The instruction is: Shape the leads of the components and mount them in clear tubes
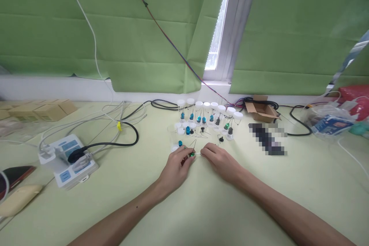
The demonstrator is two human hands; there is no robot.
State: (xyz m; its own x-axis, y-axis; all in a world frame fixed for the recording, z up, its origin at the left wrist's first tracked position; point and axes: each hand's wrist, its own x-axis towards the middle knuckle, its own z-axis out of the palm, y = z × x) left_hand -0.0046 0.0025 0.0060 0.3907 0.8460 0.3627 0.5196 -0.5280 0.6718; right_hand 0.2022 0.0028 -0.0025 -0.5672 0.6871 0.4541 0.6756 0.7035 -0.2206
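My left hand (179,161) pinches a small shiny green part (191,155) above the table. A thin dark pin stands up from that part. Facing it, my right hand (217,157) is closed on one end of a thin pale rod (198,153), whose other end reaches the green part. Just beyond my fingers lie a blue part (180,143), another blue part (188,130) and a small black disc-shaped piece (221,139). Behind them stands a curved row of clear vials (206,113) with white caps, holding blue, green and dark parts.
At the left sits a white power strip (67,178) with plugs and tangled cables. Cardboard boxes (43,110) lie at the far left. An open cardboard box (261,111) and a blue packet in clear plastic (331,125) are at the right. Green blinds (155,46) hang behind.
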